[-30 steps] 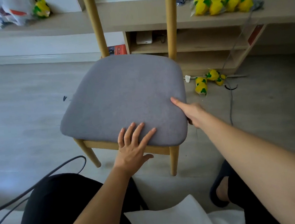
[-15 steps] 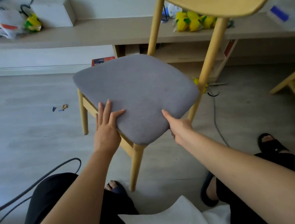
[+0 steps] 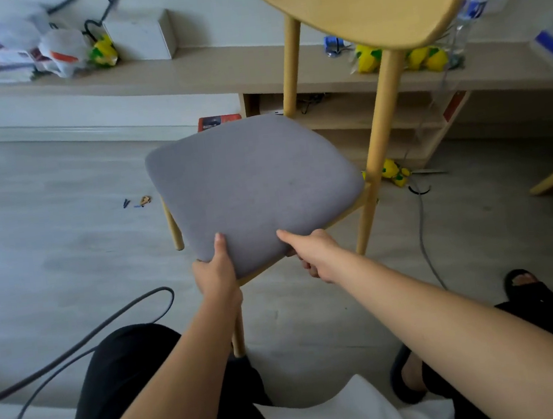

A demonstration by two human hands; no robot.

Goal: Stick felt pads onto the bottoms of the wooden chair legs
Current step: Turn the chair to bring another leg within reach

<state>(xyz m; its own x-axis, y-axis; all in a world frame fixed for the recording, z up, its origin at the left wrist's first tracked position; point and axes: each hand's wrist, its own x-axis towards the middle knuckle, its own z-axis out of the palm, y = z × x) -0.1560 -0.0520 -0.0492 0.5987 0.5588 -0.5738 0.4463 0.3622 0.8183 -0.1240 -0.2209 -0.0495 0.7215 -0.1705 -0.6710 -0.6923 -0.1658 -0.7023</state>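
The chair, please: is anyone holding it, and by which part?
Yes. The left hand and the right hand both grip the chair by the near corner of its grey seat, thumbs on top.

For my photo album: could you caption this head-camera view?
Left hand and right hand grip the near corner of a light wooden chair with a grey fabric seat, thumbs on top.

Print on the red box [image 3: 219, 121] and the shelf packets [image 3: 59, 56] is too blurred to read.
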